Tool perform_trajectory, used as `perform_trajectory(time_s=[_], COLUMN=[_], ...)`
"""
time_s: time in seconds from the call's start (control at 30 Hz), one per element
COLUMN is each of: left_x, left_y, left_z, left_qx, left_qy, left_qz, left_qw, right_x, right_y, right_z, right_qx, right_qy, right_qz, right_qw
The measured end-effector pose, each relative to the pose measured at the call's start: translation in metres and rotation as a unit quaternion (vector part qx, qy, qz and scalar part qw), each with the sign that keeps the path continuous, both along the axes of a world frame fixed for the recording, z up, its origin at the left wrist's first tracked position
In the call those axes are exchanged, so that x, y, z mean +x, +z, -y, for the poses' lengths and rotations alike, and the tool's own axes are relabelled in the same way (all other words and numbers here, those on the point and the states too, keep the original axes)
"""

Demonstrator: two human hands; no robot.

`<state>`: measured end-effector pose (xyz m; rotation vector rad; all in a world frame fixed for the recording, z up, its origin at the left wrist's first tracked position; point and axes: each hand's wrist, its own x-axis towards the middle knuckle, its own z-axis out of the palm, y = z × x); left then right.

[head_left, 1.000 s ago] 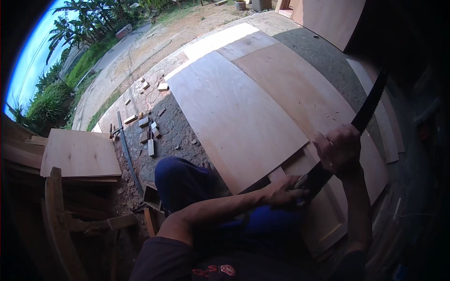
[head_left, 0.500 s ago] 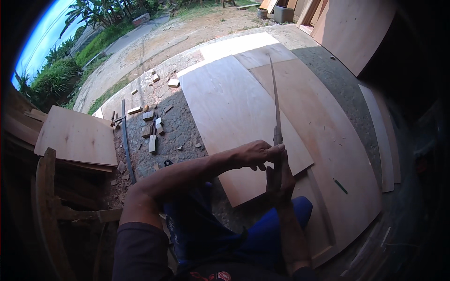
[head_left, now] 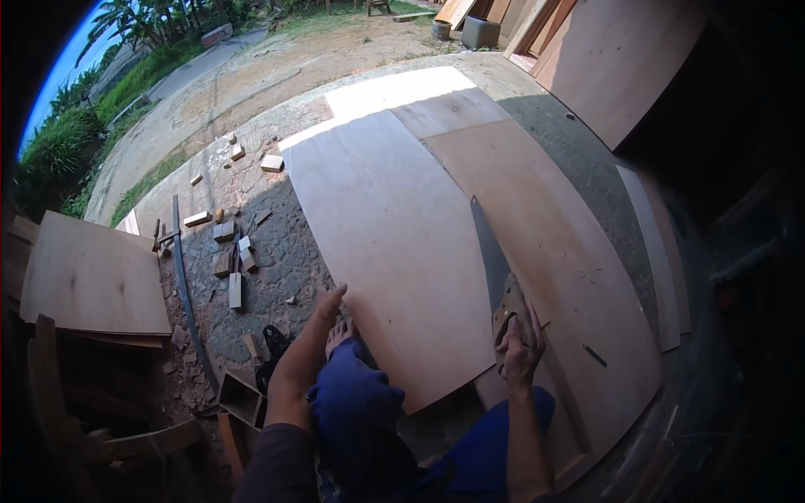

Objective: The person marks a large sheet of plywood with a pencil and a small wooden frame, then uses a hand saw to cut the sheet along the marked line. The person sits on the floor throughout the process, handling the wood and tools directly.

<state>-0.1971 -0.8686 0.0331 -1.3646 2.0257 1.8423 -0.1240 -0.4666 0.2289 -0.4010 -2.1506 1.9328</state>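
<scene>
My right hand (head_left: 520, 352) grips the wooden handle of a handsaw (head_left: 489, 243), whose blade lies low over the right edge of a pale plywood sheet (head_left: 377, 235), pointing away from me. My left hand (head_left: 329, 303) is at the sheet's left edge, its thumb showing and its other fingers hidden. A darker plywood sheet (head_left: 553, 218) lies to the right, with a green pencil (head_left: 594, 355) on it. My bare foot and blue-clad knees show below the pale sheet.
Wood offcuts (head_left: 236, 289) and a long metal clamp (head_left: 186, 293) lie on cracked concrete at left, beside stacked plywood squares (head_left: 92, 277). An open wooden box (head_left: 239, 398) is at lower left. Tall panels (head_left: 612, 67) lean at upper right, near narrow strips (head_left: 650, 251).
The saw, earlier raised in both hands, has come down to the sheets in my right hand alone. My left hand has left it and moved down-left to the sheet's edge.
</scene>
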Motion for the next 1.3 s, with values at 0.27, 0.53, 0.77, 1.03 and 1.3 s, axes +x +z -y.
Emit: perform_trajectory(time_s=[0.27, 0.53, 0.77, 1.03, 1.3], left_x=[0.012, 0.099, 0.131, 0.129, 0.06], left_y=[-0.034, -0.02, -0.021, -0.046, -0.039], left_z=[-0.012, -0.021, -0.012, 0.008, 0.014], left_qx=[0.255, 0.265, 0.264, 0.159, 0.372], left_qy=[-0.049, -0.062, -0.132, -0.393, -0.002], left_qz=[-0.222, -0.194, -0.153, 0.034, -0.206], left_qw=[0.94, 0.942, 0.943, 0.905, 0.905], right_x=[0.043, 0.048, 0.027, -0.018, -0.095], right_y=[0.013, 0.017, 0.009, 0.004, -0.029], right_z=[0.0, -0.006, 0.013, 0.077, 0.132], right_qx=[0.03, 0.122, 0.055, -0.011, -0.005], right_qy=[-0.009, 0.034, 0.075, 0.129, 0.193], right_qz=[0.018, -0.053, -0.053, -0.065, -0.127], right_qw=[0.999, 0.99, 0.994, 0.989, 0.973])
